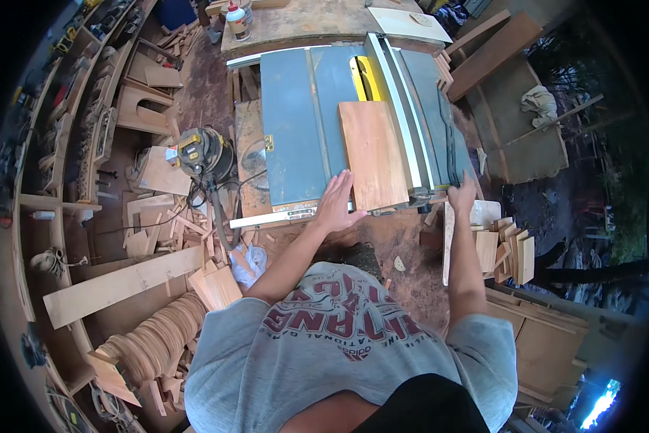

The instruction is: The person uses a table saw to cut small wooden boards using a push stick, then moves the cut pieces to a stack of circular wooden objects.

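A wide wooden board (372, 155) lies flat on the blue-grey table saw (290, 126), its far end close to the yellow blade insert (365, 78). Along the board's right side runs the long pale metal fence (400, 108). My left hand (336, 204) rests at the board's near left corner, fingers stretched out and thumb along the near edge. At the saw's front right corner my right hand (462, 193) is closed; what it holds, if anything, is hidden. Just beyond it lies a dark, thin, long piece (450, 141) on the saw's right wing.
A shop vacuum (207, 155) with a hose stands left of the saw. Offcuts (183, 227) and a long plank (122, 285) cover the left floor. A glue bottle (237, 22) stands on the bench behind. Stacked wood blocks (508, 249) sit at right, below a leaning thick plank (494, 56).
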